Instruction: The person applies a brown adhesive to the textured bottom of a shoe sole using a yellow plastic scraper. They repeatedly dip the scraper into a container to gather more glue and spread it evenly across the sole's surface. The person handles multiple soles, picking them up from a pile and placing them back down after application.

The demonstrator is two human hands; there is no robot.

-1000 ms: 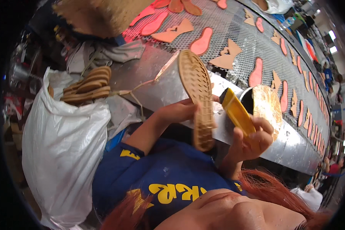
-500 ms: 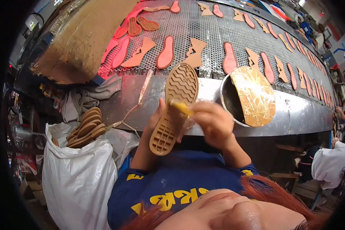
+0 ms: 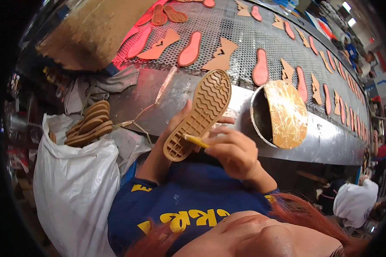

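Note:
A tan shoe sole (image 3: pixel 206 107) is held up before me, its wavy and gridded tread facing the camera. My left hand (image 3: pixel 174 124) grips it from behind, thumb along the left edge and fingertips showing past the right edge. In my right hand (image 3: pixel 236 153) is a small yellow brush (image 3: pixel 197 141), pinched between the fingers. Its pale tip meets the gridded heel end of the sole. Right of the hands stands a round metal pot (image 3: pixel 254 118), partly covered by a tan, shiny, half-round board (image 3: pixel 286 115).
Ahead runs a mesh conveyor (image 3: pixel 227 32) bearing pink insoles (image 3: pixel 189 49) and tan cut-out uppers (image 3: pixel 221 54), bordered by a metal ledge (image 3: pixel 326 143). A white sack (image 3: pixel 79 180) with stacked soles (image 3: pixel 90 124) stands left. A large brown board (image 3: pixel 85 34) rises at the far left. A co-worker (image 3: pixel 356 197) is at right.
The brush has moved from the middle of the sole down to its heel end. The sole leans more to the right now. The whole view has shifted slightly.

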